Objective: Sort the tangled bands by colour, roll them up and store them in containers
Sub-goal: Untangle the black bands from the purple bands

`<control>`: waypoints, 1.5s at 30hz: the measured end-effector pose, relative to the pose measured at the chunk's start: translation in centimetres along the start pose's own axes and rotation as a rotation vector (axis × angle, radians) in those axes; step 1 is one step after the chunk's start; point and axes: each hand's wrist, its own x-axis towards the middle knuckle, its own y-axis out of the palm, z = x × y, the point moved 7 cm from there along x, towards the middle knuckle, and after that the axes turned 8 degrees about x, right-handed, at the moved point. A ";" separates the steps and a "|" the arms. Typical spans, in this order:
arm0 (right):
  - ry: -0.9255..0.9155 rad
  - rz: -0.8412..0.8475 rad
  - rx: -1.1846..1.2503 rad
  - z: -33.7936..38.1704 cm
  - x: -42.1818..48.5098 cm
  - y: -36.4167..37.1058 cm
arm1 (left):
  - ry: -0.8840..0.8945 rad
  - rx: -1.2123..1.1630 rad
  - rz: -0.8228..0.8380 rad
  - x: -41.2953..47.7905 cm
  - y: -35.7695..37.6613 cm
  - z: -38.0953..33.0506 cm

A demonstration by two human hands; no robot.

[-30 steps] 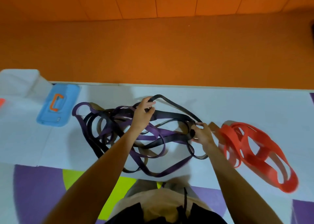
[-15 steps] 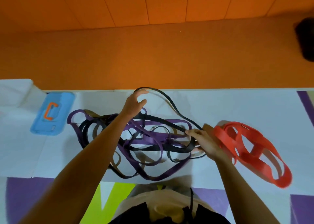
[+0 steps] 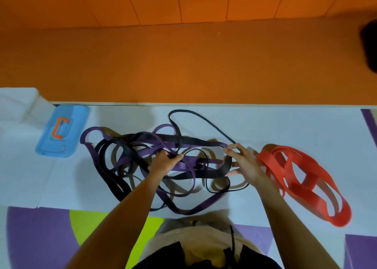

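Left hand [image 3: 165, 162]: closed on purple band [image 3: 184, 163] within tangle | right hand [image 3: 242, 162]: thin black band [image 3: 204, 118] pinched between fingertips | red bands [image 3: 302, 179] just beside right hand, untouched

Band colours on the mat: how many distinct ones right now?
3. Red bands lie apart at the right; purple bands and black bands are tangled mid-mat under the left hand and right hand. Others may be hidden.

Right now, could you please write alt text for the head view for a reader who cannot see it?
Two bare hands work at a tangle of purple bands and black bands on a white mat: the left hand grips purple, the right hand pinches black. Red bands lie apart at the right, a blue case at the left.
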 end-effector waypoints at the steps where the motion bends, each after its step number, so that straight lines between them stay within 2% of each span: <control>1: 0.002 0.004 0.000 0.0 -0.2 0.1 | 0.013 0.042 -0.035 0.1 0.1 -0.2; 4: -0.006 -0.019 -0.026 -0.1 -0.3 0.0 | 0.019 0.106 -0.105 0.4 0.4 -0.6; 8: -0.043 -0.161 -0.130 -0.5 0.8 -1.2 | -0.061 -0.195 -0.172 -0.1 -0.3 1.0; 9: -0.057 -0.192 -0.192 -0.6 1.3 -1.4 | -0.061 -0.285 -0.198 -0.4 -0.7 1.5; 13: -0.142 -0.230 -0.712 -1.0 3.1 -0.6 | -0.075 -0.509 -0.275 -1.6 -2.1 3.7; 16: -0.188 -0.263 -0.923 -1.7 3.6 1.1 | -0.070 -0.537 -0.253 -1.8 -2.7 4.4; 18: -0.322 -0.283 -1.011 -1.5 3.2 2.8 | -0.070 -0.546 -0.202 -1.8 -2.6 4.9; 20: -0.414 -0.197 -0.973 -1.6 3.2 5.3 | -0.069 -0.582 -0.142 -1.7 -2.4 5.4; 21: -0.399 -0.135 -0.970 -2.1 3.5 6.4 | -0.071 -0.614 -0.125 -1.6 -2.4 5.6; 23: -0.290 -0.005 -1.011 -3.4 3.8 8.2 | -0.101 -0.685 -0.109 -1.4 -2.5 6.0; 26: -0.171 0.178 -0.941 -5.4 3.3 10.2 | -0.189 -0.849 -0.062 -1.2 -2.5 6.8; 28: -0.157 0.186 -0.940 -6.3 3.2 11.0 | -0.189 -0.976 -0.005 -1.0 -2.6 7.2; 30: -0.164 0.159 -0.975 -6.8 3.1 11.1 | -0.134 -1.000 -0.002 -0.7 -3.3 7.6; 33: -0.196 -0.001 -0.982 -7.0 2.7 10.3 | -0.172 -1.124 -0.053 0.6 -5.6 9.3; 36: -0.255 -0.259 -1.018 -6.7 1.4 7.6 | -0.238 -1.220 -0.078 2.6 -8.0 11.1; 39: -0.271 -0.595 -1.140 -6.0 -0.7 4.6 | -0.213 -0.955 -0.112 4.5 -10.7 12.2; 41: -0.172 -0.772 -1.064 -6.1 -2.0 2.9 | -0.177 -0.759 -0.149 5.6 -12.2 12.6; 43: -0.039 -0.821 -0.880 -7.1 -2.6 1.4 | -0.161 -0.629 -0.190 6.3 -13.1 13.1; 45: 0.004 -0.801 -0.677 -8.0 -2.6 0.4 | -0.151 -0.486 -0.237 6.7 -13.9 13.7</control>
